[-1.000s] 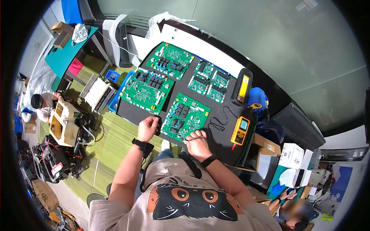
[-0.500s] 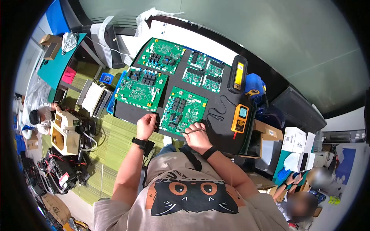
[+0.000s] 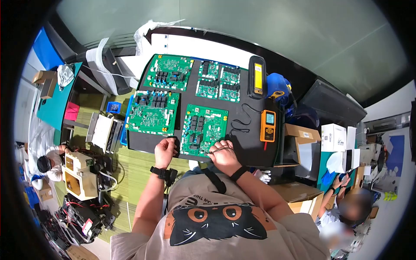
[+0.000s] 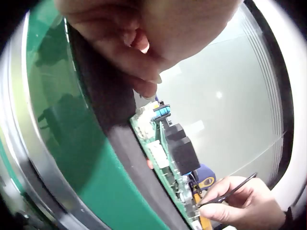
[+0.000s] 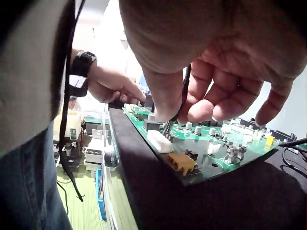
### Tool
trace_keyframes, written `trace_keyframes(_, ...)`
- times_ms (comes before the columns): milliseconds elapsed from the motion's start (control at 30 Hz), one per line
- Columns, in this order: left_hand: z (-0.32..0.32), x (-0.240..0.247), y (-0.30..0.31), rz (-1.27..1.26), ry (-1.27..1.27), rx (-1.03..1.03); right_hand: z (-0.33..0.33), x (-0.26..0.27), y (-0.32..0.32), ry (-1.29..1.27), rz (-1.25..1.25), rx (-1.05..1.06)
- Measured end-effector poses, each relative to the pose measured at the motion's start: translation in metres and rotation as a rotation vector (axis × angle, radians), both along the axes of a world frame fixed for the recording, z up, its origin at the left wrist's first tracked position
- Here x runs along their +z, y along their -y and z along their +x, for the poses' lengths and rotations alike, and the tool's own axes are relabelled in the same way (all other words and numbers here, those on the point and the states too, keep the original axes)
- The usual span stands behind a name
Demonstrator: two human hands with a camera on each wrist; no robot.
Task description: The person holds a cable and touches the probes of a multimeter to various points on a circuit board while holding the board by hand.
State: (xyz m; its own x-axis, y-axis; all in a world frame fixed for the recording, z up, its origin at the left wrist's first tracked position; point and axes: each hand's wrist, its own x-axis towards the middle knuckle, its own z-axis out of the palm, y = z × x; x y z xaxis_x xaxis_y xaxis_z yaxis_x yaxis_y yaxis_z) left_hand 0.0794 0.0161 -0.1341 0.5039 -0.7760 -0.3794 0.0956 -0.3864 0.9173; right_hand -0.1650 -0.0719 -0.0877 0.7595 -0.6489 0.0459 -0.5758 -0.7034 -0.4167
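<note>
The right hand (image 3: 225, 157) pinches a thin black lead (image 5: 185, 88) between thumb and index finger. Its end points down at pins along the near edge of a green circuit board (image 3: 203, 130), beside a white connector (image 5: 159, 142). Past the board's near left corner, the left hand (image 3: 164, 151) has curled fingers pinching a small grey part (image 4: 142, 101), mostly hidden by the fingertips. Black relays (image 4: 184, 152) and blue components (image 4: 162, 111) stand on the board, which lies flat on the black mat (image 3: 147, 142).
Two large green boards (image 3: 151, 112) lie left and behind; several small boards (image 3: 207, 89) lie at the back. An orange meter (image 3: 268, 125) with black cable (image 3: 241, 129), a yellow-labelled black case (image 3: 258, 77) and a blue tool (image 3: 277, 86) are right. Boxes (image 3: 299, 136) stand beside the table.
The head view has shifted and turned, so the table and boards sit differently in it. Both hands keep nearly the same places by the nearest board.
</note>
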Motion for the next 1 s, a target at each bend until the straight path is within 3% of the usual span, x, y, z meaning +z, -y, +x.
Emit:
trace_keyframes(567,0.014,-0.001,-0.001,-0.034,-0.198,-0.062,0.006,0.002,-0.016,0.044,-0.061,-0.117)
trace_keyframes(1000,0.016,-0.002,-0.004,-0.046,-0.244,-0.095,0.004,-0.004,-0.013,0.029,-0.073,-0.084)
